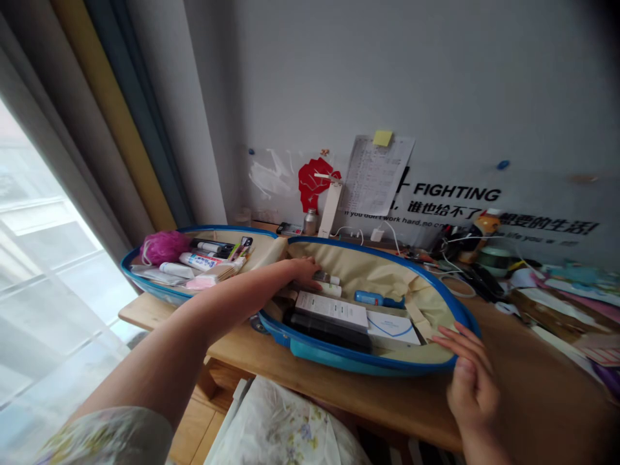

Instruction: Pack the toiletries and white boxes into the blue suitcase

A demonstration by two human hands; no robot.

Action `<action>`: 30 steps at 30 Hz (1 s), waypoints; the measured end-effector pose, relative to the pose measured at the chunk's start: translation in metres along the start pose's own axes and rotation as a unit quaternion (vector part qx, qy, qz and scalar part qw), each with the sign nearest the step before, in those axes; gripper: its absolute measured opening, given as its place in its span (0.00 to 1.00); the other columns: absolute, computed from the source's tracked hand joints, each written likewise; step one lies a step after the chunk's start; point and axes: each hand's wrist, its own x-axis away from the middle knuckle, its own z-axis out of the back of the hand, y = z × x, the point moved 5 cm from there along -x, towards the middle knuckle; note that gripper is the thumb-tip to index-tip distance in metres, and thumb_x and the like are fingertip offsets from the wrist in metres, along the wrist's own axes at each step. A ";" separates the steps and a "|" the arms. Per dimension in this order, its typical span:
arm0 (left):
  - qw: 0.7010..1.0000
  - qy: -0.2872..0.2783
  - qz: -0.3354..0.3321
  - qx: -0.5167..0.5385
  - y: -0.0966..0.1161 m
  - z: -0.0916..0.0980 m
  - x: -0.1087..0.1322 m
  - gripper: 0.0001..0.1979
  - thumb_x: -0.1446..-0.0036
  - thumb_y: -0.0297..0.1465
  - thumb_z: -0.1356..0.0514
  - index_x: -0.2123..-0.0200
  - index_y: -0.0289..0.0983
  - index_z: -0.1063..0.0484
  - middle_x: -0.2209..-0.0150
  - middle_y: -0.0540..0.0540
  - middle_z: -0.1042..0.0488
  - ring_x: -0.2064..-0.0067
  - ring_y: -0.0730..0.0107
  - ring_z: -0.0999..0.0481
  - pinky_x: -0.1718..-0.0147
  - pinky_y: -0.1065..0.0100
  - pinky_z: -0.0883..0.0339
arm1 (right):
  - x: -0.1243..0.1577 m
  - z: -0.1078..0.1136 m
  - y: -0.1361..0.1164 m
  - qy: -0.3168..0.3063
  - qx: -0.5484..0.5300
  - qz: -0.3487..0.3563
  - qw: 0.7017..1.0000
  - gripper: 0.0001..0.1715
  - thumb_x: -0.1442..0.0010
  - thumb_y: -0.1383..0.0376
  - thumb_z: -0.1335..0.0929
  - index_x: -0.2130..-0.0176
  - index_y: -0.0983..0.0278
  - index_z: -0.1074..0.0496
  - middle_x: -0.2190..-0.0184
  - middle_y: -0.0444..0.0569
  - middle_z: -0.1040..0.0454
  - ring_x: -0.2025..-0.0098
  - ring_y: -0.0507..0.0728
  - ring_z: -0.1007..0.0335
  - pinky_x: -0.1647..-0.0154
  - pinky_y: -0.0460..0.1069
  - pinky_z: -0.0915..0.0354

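An open blue suitcase (465, 320) with beige lining lies on the wooden table. My left hand (306, 271) reaches into its right half, fingers closed around a small bottle with a white cap (334, 279); part of the bottle is hidden by the hand. Just below it lies a white tube (330, 289). Nearby are a white printed box (334, 309), a dark case (329, 330), a white box with a blue curve (392, 327) and a blue bottle (378, 299). My right hand (472, 374) is at the suitcase's right rim, fingers stretched out, holding nothing.
The suitcase's left half holds a purple bath puff (165, 248), a toothpaste tube (201, 261) and other toiletries. Behind stand a white desk lamp (330, 208) and a metal bottle (310, 221). Cables and clutter cover the table's right end. A floral-covered chair (283, 426) stands in front.
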 end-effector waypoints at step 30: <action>0.991 -0.035 -0.130 0.009 0.033 -0.002 0.000 0.29 0.34 0.34 0.46 0.30 0.44 0.43 0.30 0.43 0.41 0.32 0.60 0.36 0.35 0.63 0.44 | 0.004 0.000 0.003 0.000 -0.002 -0.015 1.000 0.21 0.29 0.61 0.43 0.58 0.63 0.24 0.57 0.56 0.21 0.44 0.65 0.29 0.43 0.66 0.33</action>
